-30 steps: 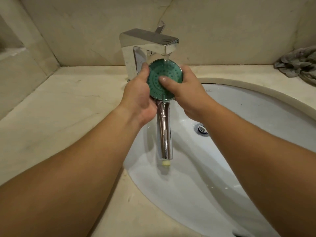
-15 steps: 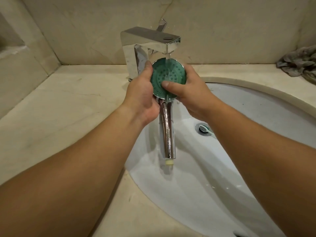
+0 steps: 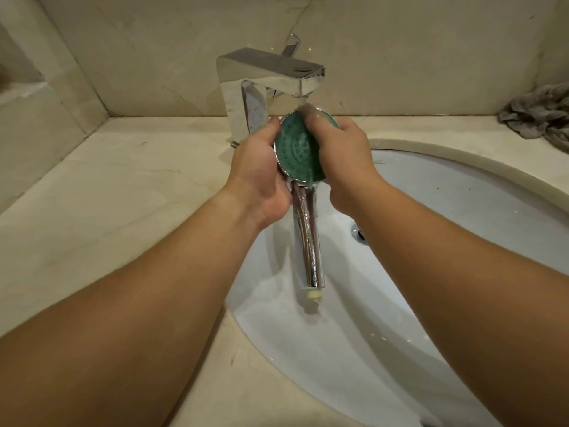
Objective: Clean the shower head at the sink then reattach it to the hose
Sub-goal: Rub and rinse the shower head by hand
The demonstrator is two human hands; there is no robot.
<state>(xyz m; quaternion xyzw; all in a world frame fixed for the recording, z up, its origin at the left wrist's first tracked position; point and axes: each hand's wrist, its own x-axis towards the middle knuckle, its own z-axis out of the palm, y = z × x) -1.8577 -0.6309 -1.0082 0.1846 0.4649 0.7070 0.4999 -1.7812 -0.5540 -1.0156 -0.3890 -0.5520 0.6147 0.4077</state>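
Over the sink (image 3: pixel 462 211), right under the tap (image 3: pixel 271 75), the shower head (image 3: pixel 295 152) sits in both hands. Its green face is turned up toward the camera and into the running water (image 3: pixel 303 106), and its long axis runs from the tap end down toward the viewer, chrome handle hanging over the basin with the pale threaded tip nearest us. Left hand (image 3: pixel 258 171) is wrapped round the left rim, thumb hooked over the top edge, gripping it. Right hand (image 3: pixel 341 161) clasps the right side, thumb lying up across the green face with its tip at the top, right in the stream.

The count: one shower head, one tap, one sink, one drain (image 3: pixel 358 234), one crumpled cloth (image 3: pixel 542 117) far right on the counter (image 3: pixel 123 195), two hands.

Against half a second ago, the right thumb has slid up the face from the middle to the top edge. A second ago it pressed on the centre. The left grip has stayed put.
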